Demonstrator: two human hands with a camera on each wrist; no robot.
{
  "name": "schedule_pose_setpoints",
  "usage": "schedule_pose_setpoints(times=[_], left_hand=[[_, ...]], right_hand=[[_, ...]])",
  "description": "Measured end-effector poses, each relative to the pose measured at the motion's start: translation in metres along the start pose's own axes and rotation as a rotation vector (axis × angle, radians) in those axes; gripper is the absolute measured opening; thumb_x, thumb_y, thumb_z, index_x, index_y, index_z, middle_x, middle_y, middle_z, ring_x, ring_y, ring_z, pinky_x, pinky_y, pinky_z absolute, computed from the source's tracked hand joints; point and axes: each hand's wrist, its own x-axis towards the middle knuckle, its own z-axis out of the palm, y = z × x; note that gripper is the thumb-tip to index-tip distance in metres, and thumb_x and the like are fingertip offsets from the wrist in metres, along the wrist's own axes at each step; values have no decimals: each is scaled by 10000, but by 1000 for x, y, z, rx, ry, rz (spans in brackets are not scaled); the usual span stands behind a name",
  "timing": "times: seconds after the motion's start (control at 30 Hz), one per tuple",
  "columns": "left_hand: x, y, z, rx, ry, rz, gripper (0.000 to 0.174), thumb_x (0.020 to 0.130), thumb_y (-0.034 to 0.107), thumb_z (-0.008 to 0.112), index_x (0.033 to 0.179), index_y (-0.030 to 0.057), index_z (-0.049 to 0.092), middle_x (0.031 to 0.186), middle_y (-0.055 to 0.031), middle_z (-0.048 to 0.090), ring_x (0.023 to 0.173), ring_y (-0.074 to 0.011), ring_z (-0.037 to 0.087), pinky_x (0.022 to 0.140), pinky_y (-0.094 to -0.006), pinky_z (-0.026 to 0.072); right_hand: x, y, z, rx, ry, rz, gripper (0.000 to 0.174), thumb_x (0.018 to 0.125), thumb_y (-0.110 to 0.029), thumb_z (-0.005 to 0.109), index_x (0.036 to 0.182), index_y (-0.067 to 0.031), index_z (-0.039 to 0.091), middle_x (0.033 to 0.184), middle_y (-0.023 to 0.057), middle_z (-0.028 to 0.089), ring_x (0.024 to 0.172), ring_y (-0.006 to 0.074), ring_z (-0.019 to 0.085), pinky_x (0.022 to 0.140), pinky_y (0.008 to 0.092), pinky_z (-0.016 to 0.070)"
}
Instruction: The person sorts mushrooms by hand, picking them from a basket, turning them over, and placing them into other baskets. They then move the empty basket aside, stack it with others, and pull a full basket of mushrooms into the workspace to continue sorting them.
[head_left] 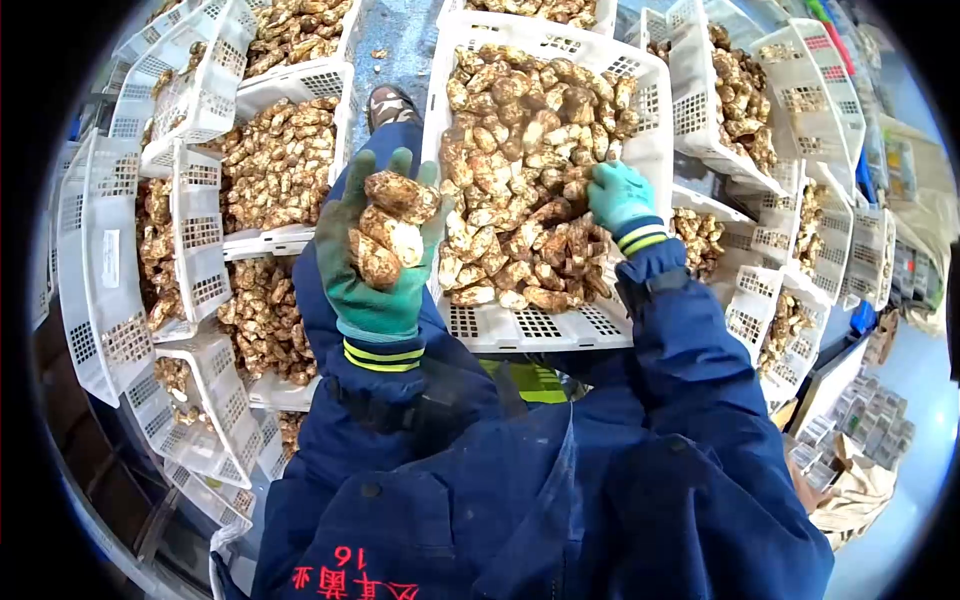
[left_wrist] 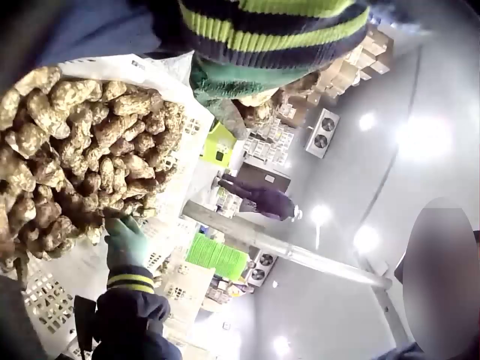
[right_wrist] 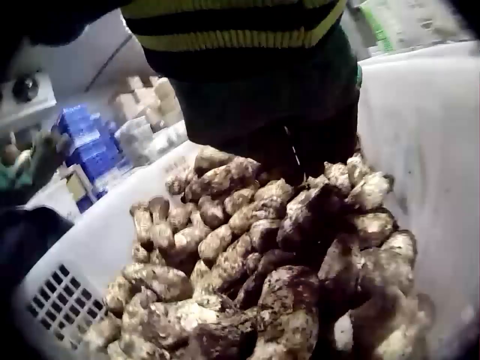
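Note:
Several brown-and-cream mushrooms (head_left: 395, 235) lie in the upturned palm of my green-gloved left hand (head_left: 375, 305). That hand is raised beside the middle crate's left edge, its thumb at their right side. My right hand (head_left: 622, 195), in a lighter green glove, reaches into the mushroom pile (head_left: 510, 150) near the right wall of the white crate (head_left: 550, 325). Its fingertips meet mushrooms in the left wrist view, beside the mushroom heap (left_wrist: 97, 150). In the right wrist view the glove is dark over the mushrooms (right_wrist: 240, 210), its fingers hidden; I cannot tell whether they hold one.
White crates of mushrooms stand close on both sides, such as the left crate (head_left: 290, 240) and the right crate (head_left: 690, 110). My shoe (head_left: 392, 105) is on the blue floor (head_left: 385, 60). Another person (left_wrist: 259, 199) stands farther off in the left wrist view.

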Motion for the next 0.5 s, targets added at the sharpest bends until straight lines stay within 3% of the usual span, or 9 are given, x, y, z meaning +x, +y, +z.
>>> schedule_pose_setpoints(times=[0.07,0.13,0.17,0.2,0.27,0.33,0.4,0.43,0.5], left_hand=[[0,-1,1,-14,27,-13,477,956,378,390,1325,83,457,1346,-195,461,1288,-403,361,1073,-625,215],[1,-3,1,22,46,-11,452,958,354,401,1312,81,473,1344,-198,461,1286,-402,364,1052,-627,260],[1,-5,1,64,66,1,442,960,341,402,1309,80,475,1343,-198,461,1282,-402,368,1045,-628,273],[0,-5,1,106,89,17,432,961,328,404,1306,78,478,1343,-198,462,1279,-403,372,1039,-629,286],[-2,-3,3,67,66,-3,413,962,295,408,1302,72,481,1345,-197,460,1269,-403,387,1027,-628,309],[0,-6,0,105,96,15,410,962,295,406,1299,75,486,1346,-194,461,1264,-404,395,1030,-627,306],[0,-11,-1,142,70,7,409,952,300,424,1297,92,495,1347,-196,460,1265,-408,395,1027,-633,299],[0,-11,3,124,67,-17,410,952,303,423,1298,94,495,1348,-196,459,1266,-410,394,1027,-633,296],[1,-10,7,116,64,-21,412,953,306,411,1292,92,505,1364,-198,443,1273,-417,386,1029,-633,291]], right_hand=[[-17,23,4,-14,43,95,225,816,-199,553,1012,-116,629,869,167,621,845,347,602,772,426,475],[-21,37,1,94,-73,265,275,846,-209,542,1107,-152,608,934,169,637,874,341,614,789,417,482],[-18,42,2,92,50,235,326,862,-226,537,1184,-185,573,965,169,647,873,347,626,788,416,490],[-12,50,-1,138,-90,368,348,859,-209,526,1205,-190,549,955,161,653,852,363,631,770,429,495],[-13,49,-19,135,2,371,385,855,-181,514,1240,-190,514,937,178,652,845,359,637,765,432,497],[-6,51,-15,-32,-87,215,408,833,-158,527,1241,-163,504,935,192,650,855,359,639,746,436,500],[3,42,-9,87,-195,249,460,798,-121,531,1254,-109,477,1037,200,629,958,377,605,837,431,484],[7,31,7,-89,-257,-36,438,797,-130,521,1233,-96,492,1177,160,580,1088,344,551,889,442,459],[10,17,22,-208,-294,88,405,805,-172,538,1206,-117,515,1243,94,535,1161,303,506,918,488,440]])
